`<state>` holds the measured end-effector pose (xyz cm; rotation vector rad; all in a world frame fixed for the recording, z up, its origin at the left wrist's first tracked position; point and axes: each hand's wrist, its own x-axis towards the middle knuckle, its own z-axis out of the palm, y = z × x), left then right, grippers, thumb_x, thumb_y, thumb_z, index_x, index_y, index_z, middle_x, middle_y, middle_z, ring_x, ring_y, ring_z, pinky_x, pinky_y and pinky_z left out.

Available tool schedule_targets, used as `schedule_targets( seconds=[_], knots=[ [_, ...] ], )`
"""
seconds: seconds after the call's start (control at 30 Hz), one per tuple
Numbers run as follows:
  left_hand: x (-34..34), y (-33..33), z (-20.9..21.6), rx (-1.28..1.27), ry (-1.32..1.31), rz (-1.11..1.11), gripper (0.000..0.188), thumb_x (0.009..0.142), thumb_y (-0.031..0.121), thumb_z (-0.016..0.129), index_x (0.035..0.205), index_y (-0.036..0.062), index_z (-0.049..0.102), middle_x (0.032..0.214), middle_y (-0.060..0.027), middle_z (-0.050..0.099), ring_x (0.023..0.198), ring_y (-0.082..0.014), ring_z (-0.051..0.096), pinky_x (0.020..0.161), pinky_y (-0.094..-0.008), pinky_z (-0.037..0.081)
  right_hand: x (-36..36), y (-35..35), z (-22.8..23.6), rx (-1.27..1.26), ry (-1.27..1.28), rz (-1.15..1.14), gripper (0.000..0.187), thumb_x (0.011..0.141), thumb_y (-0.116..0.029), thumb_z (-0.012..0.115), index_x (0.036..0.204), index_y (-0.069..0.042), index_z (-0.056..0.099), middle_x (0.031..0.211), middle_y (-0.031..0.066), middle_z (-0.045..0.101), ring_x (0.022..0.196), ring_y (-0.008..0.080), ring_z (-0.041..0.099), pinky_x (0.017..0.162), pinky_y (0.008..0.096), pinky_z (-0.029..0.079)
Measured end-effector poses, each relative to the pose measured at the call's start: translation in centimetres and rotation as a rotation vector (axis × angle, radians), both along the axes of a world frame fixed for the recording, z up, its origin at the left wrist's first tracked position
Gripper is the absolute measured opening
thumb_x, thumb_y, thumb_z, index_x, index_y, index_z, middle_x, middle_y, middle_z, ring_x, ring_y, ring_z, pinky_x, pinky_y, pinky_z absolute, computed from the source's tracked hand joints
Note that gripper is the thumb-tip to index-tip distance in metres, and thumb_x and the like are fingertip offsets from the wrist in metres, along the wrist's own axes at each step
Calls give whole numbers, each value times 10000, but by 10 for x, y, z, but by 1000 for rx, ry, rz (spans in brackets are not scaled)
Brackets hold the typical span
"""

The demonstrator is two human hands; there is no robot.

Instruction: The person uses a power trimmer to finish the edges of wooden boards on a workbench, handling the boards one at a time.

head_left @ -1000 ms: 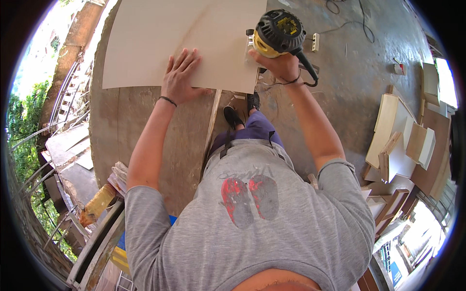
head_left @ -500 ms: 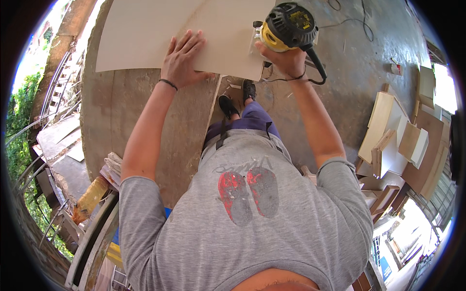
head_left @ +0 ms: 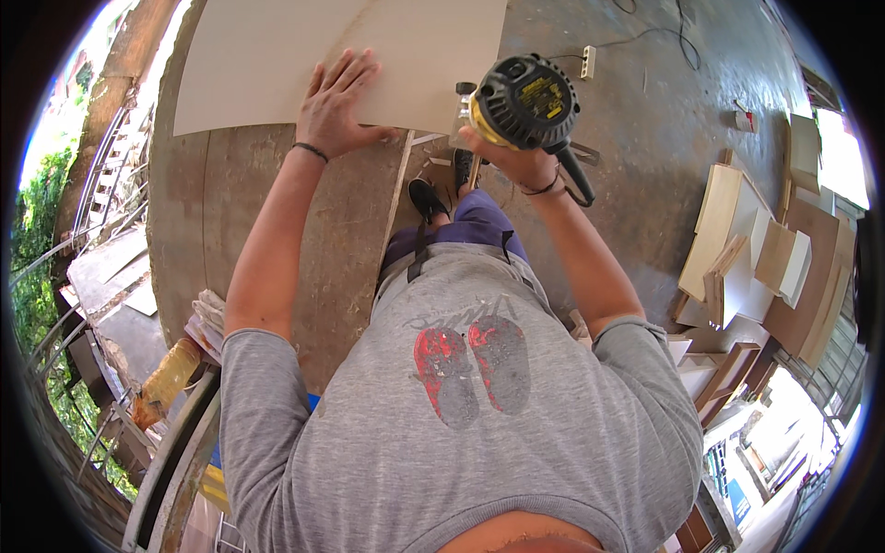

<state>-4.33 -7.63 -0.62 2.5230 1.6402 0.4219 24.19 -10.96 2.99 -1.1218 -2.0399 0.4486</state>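
My left hand lies flat on the near edge of a large pale board, fingers spread. Under that board is a brown wooden work surface. My right hand is wrapped round the body of a yellow and black trim router. The router is at the right edge of the board, near its front right corner, and its black cord curves down beside my wrist. Its bit and the underside of its base are hidden, so I cannot tell whether it touches the board.
On the floor to the right lie a white power strip and a dark cable. Wooden panels and box pieces are stacked further right. A small red and white container stands near them. My shoes show beside the work surface.
My right hand has brought the router toward me and slightly left, along the board's right edge. The power strip has come into sight. My left hand stays on the board.
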Motion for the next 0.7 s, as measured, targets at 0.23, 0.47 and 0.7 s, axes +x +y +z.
schedule_targets(
  seconds=[0.23, 0.47, 0.7],
  knots=[
    [-4, 8, -2, 13, 40, -9, 1001, 580, 690, 703, 1390, 159, 453, 1526, 9, 300, 1426, -181, 220, 1171, -444, 134, -3, -12, -30, -9, 10, 1, 411, 670, -373, 808, 986, -134, 698, 933, 19, 707, 842, 178, 685, 740, 302, 553],
    [2, 12, -1, -79, 37, 41, 984, 644, 713, 652, 1405, 134, 420, 1537, -61, 269, 1443, -241, 166, 1134, -579, 63, 5, -40, -29, -78, 26, 12, 414, 737, -369, 767, 1074, -149, 668, 1040, 23, 688, 982, 198, 648, 860, 355, 510],
    [127, -9, 15, -201, -81, 178, 979, 670, 662, 665, 1434, 130, 365, 1549, -115, 205, 1447, -348, 71, 1021, -741, 22, 40, -65, 18, -65, 220, -44, 682, 702, -86, 800, 1277, -44, 435, 1192, 91, 524, 1084, 189, 514, 929, 332, 441]
  ],
)
